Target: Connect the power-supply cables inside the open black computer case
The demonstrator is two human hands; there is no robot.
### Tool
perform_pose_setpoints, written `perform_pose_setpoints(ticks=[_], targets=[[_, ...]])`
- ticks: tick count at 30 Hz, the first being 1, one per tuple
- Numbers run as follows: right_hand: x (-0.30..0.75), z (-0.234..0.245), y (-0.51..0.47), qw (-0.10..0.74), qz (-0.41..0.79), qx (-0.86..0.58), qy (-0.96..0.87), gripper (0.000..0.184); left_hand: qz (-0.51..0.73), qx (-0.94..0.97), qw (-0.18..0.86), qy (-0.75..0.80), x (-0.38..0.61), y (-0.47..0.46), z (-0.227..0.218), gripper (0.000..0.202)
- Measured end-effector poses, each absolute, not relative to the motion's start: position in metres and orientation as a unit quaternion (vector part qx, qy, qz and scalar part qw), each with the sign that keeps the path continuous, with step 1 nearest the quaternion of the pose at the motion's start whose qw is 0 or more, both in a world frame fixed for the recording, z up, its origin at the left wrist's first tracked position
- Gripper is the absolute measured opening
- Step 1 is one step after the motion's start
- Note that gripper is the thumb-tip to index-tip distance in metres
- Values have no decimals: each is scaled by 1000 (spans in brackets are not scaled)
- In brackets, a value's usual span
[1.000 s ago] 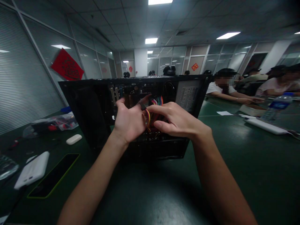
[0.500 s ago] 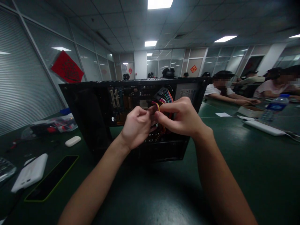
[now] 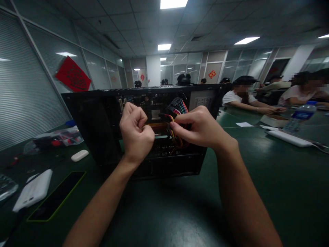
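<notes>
A black computer case (image 3: 87, 130) stands open-sided before me, with circuit board and slots showing inside. My right hand (image 3: 203, 128) pinches a thin bundle of yellow and red power cables (image 3: 171, 118) between thumb and index finger. Just above it, a wide black connector (image 3: 175, 104) with multicoloured wires sticks out from the board area. My left hand (image 3: 136, 133) is curled closed in front of the board's slots, left of the cables and apart from them. Its fingertips face away, so whatever they may hold is hidden.
On the green table (image 3: 164, 212) at left lie a phone with a lime edge (image 3: 58, 197), a white device (image 3: 34, 190), a white oval case (image 3: 80, 155) and a plastic bag (image 3: 55, 139). A water bottle (image 3: 303, 115) and white power strip (image 3: 289, 138) are at right. Other people sit beyond.
My left hand has moved left, away from the cables and my right hand, and curled closed. My right hand stays pinched on the cables. The case appears shifted slightly left in view.
</notes>
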State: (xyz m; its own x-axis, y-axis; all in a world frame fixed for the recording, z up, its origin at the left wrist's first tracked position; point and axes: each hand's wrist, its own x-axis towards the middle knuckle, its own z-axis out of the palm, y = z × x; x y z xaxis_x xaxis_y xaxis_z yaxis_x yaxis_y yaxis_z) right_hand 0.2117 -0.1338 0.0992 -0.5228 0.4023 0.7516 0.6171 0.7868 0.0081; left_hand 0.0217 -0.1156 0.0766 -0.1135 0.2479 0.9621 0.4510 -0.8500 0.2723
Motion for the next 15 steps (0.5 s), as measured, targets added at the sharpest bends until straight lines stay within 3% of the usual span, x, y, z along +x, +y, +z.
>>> perform_pose_setpoints(ticks=[4, 12, 15], targets=[[211, 99, -132, 377, -129, -292, -869, 43, -759, -618, 39, -198, 19, -116, 79, 29], [211, 97, -128, 369, -103, -301, -873, 46, -802, -533, -197, -183, 23, -92, 70, 20], [210, 95, -126, 369, -88, -301, -875, 45, -766, -543, -258, -226, 18, -80, 69, 17]])
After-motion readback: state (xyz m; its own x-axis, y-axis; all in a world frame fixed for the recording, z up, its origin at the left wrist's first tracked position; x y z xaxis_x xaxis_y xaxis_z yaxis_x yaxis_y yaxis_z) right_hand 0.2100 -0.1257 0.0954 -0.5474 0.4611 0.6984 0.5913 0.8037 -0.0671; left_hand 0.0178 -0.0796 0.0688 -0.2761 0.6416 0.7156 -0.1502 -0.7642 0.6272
